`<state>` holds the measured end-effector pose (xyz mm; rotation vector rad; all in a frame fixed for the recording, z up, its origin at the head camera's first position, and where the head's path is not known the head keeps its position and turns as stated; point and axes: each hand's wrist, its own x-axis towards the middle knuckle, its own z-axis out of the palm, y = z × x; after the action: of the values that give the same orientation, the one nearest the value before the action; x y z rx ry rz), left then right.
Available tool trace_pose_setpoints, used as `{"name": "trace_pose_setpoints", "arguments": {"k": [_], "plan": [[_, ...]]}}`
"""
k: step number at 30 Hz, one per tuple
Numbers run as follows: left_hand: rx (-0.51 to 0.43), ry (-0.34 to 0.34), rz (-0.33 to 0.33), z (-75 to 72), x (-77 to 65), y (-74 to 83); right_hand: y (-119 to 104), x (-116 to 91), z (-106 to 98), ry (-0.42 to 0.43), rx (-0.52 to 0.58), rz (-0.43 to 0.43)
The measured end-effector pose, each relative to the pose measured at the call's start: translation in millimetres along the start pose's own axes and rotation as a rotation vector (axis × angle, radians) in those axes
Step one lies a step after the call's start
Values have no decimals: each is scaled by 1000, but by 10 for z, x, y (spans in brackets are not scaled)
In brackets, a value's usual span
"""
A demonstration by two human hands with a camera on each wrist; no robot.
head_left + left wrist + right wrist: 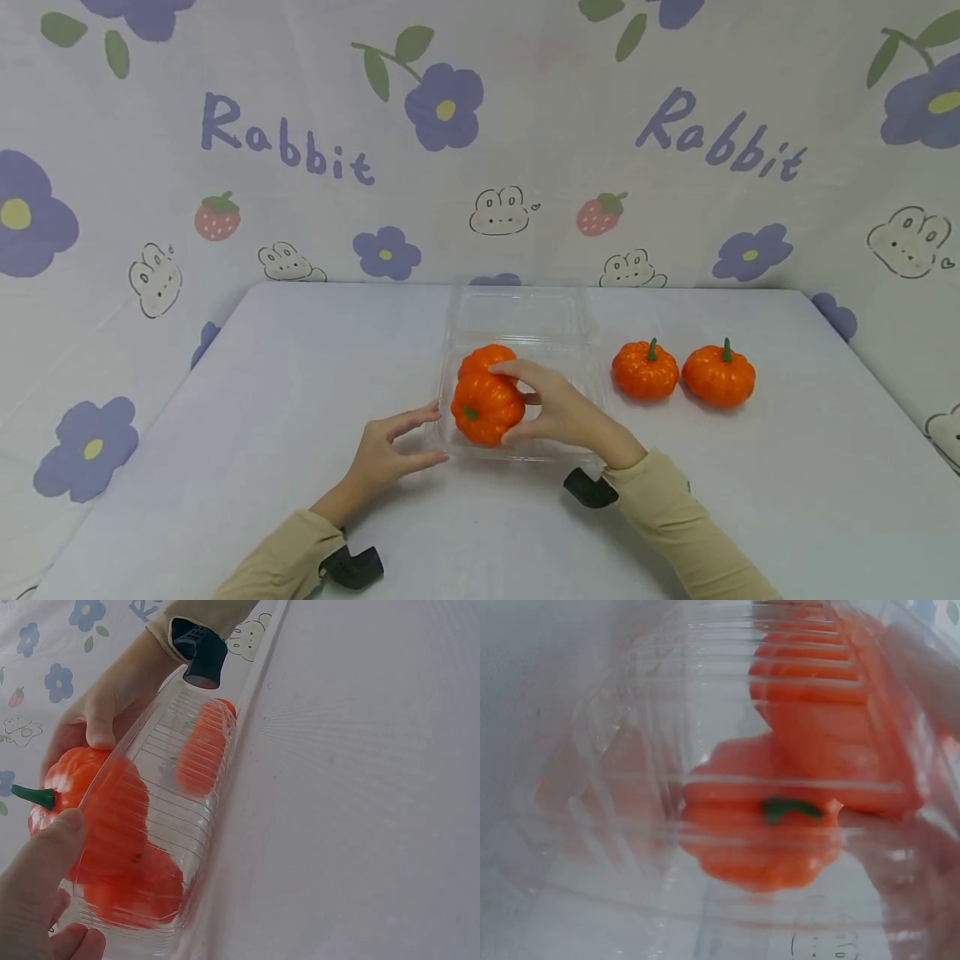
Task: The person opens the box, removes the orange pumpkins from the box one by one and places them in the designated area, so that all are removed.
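Observation:
My right hand [558,410] grips a small orange pumpkin [489,407] with a green stem, thumb and fingers round its right side. The pumpkin is tilted, stem toward the near left, over the left part of a clear plastic clamshell box [566,363]. Behind it, a second pumpkin [480,360] sits in the box, partly hidden; through the clear wall, this pumpkin [154,889] also shows in the left wrist view. My left hand [386,450] is at the box's near left corner, thumb and fingers spread, fingertips right at the wall.
Two more orange pumpkins, one nearer the box [645,372] and one farther right [720,377], stand upright on the white table [315,358]. The box's lid [521,312] lies folded back toward the patterned cloth [547,108] behind the table.

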<state>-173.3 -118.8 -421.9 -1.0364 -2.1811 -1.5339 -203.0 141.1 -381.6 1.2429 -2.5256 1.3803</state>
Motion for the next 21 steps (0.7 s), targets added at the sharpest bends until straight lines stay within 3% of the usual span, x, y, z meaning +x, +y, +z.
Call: {"name": "trace_pose_setpoints", "arguments": {"k": [6, 12, 21], "plan": [[-3, -3, -7, 2, 0, 0, -1, 5, -1, 58, 72, -16], [-1, -1, -14, 3, -3, 4, 11, -4, -13, 94, 169, 59], [16, 7, 6, 5, -3, 8, 24, -32, -80, 149, 307, 91]]}}
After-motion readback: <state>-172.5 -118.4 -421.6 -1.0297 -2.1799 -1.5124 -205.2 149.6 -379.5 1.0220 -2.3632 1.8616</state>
